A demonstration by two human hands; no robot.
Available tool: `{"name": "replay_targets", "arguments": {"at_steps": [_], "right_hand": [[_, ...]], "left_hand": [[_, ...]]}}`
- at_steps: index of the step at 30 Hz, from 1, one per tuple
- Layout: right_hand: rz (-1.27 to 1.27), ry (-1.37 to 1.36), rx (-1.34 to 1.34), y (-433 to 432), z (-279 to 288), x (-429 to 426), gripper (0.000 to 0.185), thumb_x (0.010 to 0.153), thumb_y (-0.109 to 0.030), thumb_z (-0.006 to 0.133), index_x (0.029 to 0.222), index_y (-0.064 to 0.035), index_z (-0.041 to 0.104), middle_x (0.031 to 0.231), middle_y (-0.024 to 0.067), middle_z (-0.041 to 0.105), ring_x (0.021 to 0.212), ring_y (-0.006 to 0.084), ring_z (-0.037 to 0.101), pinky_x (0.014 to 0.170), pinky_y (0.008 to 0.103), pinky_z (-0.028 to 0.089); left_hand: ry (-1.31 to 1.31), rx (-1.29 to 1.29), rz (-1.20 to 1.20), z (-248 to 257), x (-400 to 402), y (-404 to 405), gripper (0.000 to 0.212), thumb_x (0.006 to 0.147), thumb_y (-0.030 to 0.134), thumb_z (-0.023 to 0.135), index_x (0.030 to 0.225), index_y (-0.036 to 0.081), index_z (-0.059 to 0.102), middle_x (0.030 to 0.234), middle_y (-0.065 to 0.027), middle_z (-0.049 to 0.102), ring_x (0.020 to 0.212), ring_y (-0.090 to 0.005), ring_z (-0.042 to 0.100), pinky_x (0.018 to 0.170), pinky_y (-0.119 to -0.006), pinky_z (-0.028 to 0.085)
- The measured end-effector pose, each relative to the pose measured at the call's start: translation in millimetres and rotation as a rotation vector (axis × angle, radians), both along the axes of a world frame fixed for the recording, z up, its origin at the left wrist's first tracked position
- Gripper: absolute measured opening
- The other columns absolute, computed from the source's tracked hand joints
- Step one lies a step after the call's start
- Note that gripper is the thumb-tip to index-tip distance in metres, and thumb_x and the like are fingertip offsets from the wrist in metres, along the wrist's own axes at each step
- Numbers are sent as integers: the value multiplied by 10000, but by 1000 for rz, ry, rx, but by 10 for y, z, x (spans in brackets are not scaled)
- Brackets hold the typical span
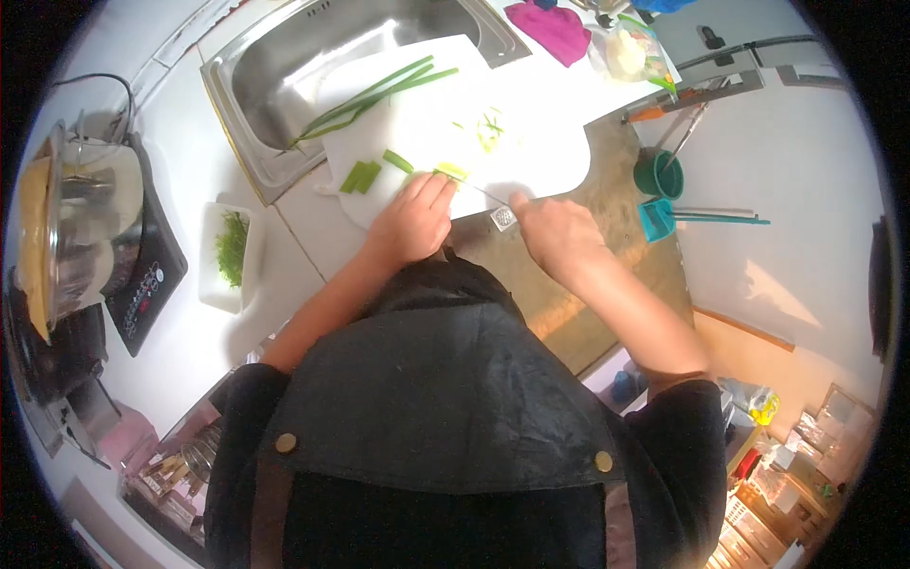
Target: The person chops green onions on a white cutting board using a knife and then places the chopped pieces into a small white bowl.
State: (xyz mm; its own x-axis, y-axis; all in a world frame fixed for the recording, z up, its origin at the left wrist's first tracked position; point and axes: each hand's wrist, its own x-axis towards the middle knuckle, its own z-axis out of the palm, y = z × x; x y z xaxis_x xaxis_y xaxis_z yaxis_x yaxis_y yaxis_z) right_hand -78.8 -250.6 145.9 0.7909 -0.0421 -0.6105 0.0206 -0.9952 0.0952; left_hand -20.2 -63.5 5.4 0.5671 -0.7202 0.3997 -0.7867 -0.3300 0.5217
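Observation:
My left hand (412,220) lies at the near edge of a white cutting board (551,160), fingertips bent down on a pale green onion piece (451,169). My right hand (561,231) is closed around a knife, its thin blade (485,190) angled towards the left fingertips. The handle is mostly hidden in my fist. Left of the fingers lie a short green stalk piece (398,161) and several cut green onion lengths (360,177). Long green onion leaves (377,99) stretch across the far part of the board. Fine green shreds (490,130) form a small pile to the right.
The board partly covers a steel sink (284,85). At left, a white container (226,256) holds shredded greens beside a black cooktop (153,299). A magenta cloth (547,32) and a plastic bag (633,53) sit at the far right. A teal dustpan (657,219) is on the floor.

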Motion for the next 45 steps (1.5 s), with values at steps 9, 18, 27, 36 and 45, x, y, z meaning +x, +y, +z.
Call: {"name": "replay_targets", "arguments": {"at_steps": [9,18,27,36,45], "right_hand": [[-64,136,-107,-206,216,-214,246,923,-67,467,1158,-78,540,948,170,701,910,349,689,759,439,556],[-89,13,0,-17,31,-83,253,941,-83,461,1175,-84,557,960,164,699,925,331,689,754,429,562],[2,68,-3,-18,49,-32,344,954,-81,397,1277,-68,516,868,205,683,879,373,674,763,479,528],[-61,34,-61,-263,78,-295,192,904,-63,472,1077,-67,554,913,188,696,883,350,690,763,438,553],[-8,-18,48,23,41,-36,199,906,-44,474,1083,-56,566,912,180,697,902,343,689,758,430,554]], "left_hand": [[-32,-4,3,42,-14,23,402,771,51,594,1155,-66,564,1159,-209,562,1104,-367,521,996,-432,423],[-40,-4,-20,-7,11,23,400,768,48,592,1151,-67,564,1143,-218,565,1096,-380,523,987,-447,424],[-7,-27,-9,-29,-8,31,411,758,51,596,1152,-63,570,1142,-220,566,1102,-382,522,991,-447,421],[-9,-28,-19,26,-13,40,420,753,54,602,1154,-68,570,1138,-213,565,1086,-366,527,974,-428,434],[-144,20,-12,-16,-10,55,441,735,95,622,1143,-64,567,1137,-188,559,1098,-325,519,988,-382,424]]}}
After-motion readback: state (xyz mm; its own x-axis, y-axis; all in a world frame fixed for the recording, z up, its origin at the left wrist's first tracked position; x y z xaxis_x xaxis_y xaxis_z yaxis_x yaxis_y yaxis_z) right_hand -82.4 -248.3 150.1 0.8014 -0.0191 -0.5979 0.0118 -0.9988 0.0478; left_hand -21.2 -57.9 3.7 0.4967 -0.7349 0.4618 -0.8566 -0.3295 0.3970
